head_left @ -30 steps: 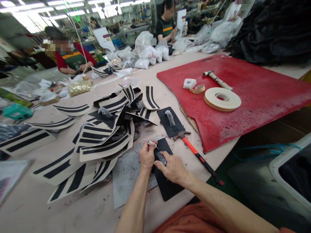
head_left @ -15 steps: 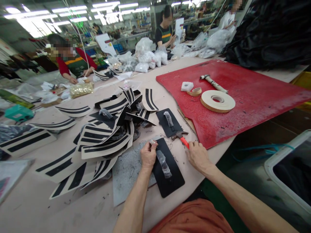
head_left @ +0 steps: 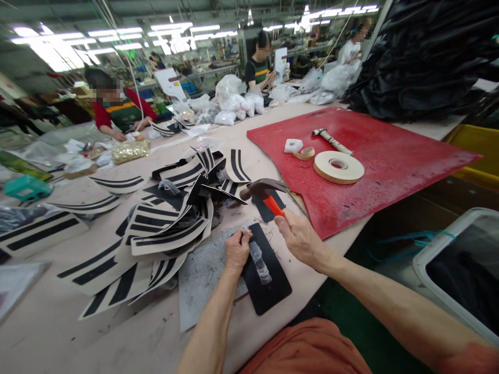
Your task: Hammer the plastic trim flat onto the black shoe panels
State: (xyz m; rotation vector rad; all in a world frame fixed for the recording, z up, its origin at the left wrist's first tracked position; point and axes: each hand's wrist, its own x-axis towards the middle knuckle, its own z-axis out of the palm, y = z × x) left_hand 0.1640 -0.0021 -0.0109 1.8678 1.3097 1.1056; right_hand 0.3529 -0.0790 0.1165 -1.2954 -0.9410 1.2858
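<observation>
My right hand [head_left: 302, 236] is closed around the orange grip of a claw hammer [head_left: 268, 193], whose dark head is raised above the table. With thumb and fingers pinched, my left hand [head_left: 236, 248] is at the upper end of a black panel [head_left: 273, 291]; a small pale tip shows between the fingers, too small to name. A plastic-wrapped strip [head_left: 259, 264] runs along that panel. The panel partly overlaps a grey metal plate [head_left: 195, 291]. A second black panel [head_left: 267, 208] lies farther back, partly hidden by the hammer.
Left of my hands lies a heap of striped black-and-white panels [head_left: 167, 234]. At the right, a red sheet [head_left: 374, 140] carries a roll of tape [head_left: 353, 167] and another hammer [head_left: 333, 141]. A plastic bin [head_left: 424, 265] stands beside the table. Co-workers sit across it.
My right hand has lifted the hammer off the second black panel and brought it up and left, towards my left hand. The left hand keeps its pinch in nearly the same spot.
</observation>
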